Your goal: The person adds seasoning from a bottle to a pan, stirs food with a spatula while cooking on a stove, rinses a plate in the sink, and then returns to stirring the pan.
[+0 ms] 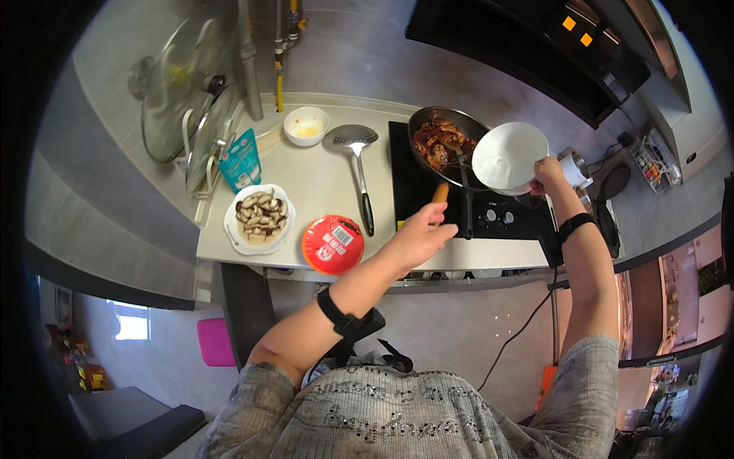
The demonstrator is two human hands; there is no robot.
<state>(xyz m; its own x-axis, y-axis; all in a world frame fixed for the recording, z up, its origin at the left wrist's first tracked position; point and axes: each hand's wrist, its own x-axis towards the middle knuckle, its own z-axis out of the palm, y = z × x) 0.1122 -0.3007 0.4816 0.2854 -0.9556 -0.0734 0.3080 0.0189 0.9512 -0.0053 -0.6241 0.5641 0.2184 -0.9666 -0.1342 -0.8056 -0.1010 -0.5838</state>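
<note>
My right hand (547,173) grips the rim of a large white bowl (509,156), tilted beside a frying pan (484,117). White content or the bare inside shows in the bowl; which, I cannot tell. Reddish-brown cooked food (440,140) lies in the pan, on a black cooktop (404,172). My left hand (427,232) is at the pan's wooden handle (440,193), fingers partly curled; its grip is partly hidden. A black-handled spatula (467,206) rests in the pan. Left of the cooktop lies a slotted steel skimmer (359,166).
On the counter (312,183) stand a plate of sliced mushrooms (261,215), a red-lidded tub (333,245), a teal pouch (242,162) and a small white bowl (306,126). Glass lids (178,86) stand at the left wall. A range hood (516,57) overhangs the back; a cable (519,333) hangs in front.
</note>
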